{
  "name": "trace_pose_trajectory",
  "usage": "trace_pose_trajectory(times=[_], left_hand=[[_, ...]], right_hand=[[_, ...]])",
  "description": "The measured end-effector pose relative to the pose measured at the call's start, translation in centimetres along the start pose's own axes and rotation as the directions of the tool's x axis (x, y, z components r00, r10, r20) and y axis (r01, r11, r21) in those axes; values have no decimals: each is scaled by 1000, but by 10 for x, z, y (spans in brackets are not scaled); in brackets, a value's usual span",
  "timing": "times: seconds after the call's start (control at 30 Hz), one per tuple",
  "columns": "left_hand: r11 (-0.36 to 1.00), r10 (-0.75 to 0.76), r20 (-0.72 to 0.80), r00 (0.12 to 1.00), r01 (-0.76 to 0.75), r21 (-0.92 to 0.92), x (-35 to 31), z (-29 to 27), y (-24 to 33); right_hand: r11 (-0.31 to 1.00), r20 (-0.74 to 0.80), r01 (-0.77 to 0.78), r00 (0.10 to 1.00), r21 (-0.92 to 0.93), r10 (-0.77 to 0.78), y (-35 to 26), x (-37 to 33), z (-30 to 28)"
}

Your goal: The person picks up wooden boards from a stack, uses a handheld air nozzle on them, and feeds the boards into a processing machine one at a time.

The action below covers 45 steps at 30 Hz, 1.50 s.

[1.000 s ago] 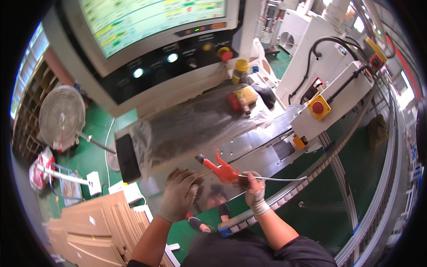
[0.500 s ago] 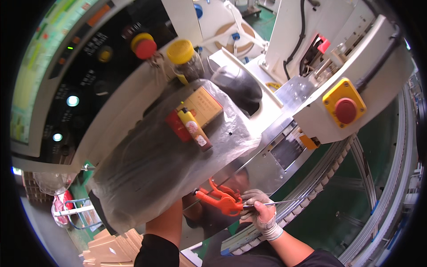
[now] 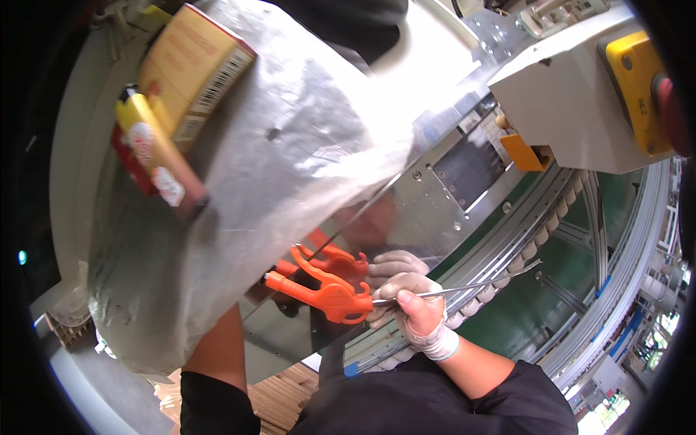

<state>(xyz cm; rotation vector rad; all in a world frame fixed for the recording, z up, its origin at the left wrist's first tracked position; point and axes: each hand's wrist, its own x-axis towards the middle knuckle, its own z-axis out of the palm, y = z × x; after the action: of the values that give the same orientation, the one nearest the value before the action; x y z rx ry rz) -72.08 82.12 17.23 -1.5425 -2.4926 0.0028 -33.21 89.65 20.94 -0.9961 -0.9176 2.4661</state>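
My right hand (image 3: 417, 312), in a white glove with its thumb bare, is closed around the thin metal nozzle tube of an orange air blow gun (image 3: 335, 299). The long tube points right, toward the curved roller track. The gun's body lies against a shiny metal plate (image 3: 428, 217), which mirrors the gun and the glove. My left forearm (image 3: 221, 348) goes up under a grey plastic-covered panel (image 3: 290, 138), and that panel hides the left hand. What the left hand touches cannot be seen.
On the plastic lie a yellow lighter (image 3: 161, 158), a tan carton (image 3: 192, 69) and a red pack (image 3: 130, 161). A red button on a yellow box (image 3: 638, 94) sits upper right. Below it curves a metal roller track (image 3: 540, 225). Flat cardboard (image 3: 279, 395) is stacked lower left.
My view has moved closer to the plastic-covered panel, and the lighter and carton appear larger and farther left. The right hand keeps its hold on the blow gun's tube.
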Motion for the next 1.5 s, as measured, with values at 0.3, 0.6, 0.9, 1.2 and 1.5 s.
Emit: trace_pose_trajectory(times=[0.3, 0.6, 0.9, 1.2, 1.5], left_hand=[[999, -19, -3, 1000, 19, -48, -5, 30, 0], [998, -51, 17, 999, 51, -25, -12, 27, -10], [998, -51, 15, 999, 52, -36, -13, 26, -13], [997, -58, 4, 998, 58, -45, -8, 27, -17], [996, -60, -5, 998, 59, -71, 0, 34, -5]], right_hand=[[958, -37, 144, 987, -250, -157, 3, 2, 0], [905, 33, 295, 954, -308, -299, 9, 9, 1], [897, 18, 302, 950, -322, -313, 7, 8, 2], [854, 92, 414, 909, -316, -407, 10, 20, 2], [963, -13, 271, 962, -6, -271, 15, 4, 1]])
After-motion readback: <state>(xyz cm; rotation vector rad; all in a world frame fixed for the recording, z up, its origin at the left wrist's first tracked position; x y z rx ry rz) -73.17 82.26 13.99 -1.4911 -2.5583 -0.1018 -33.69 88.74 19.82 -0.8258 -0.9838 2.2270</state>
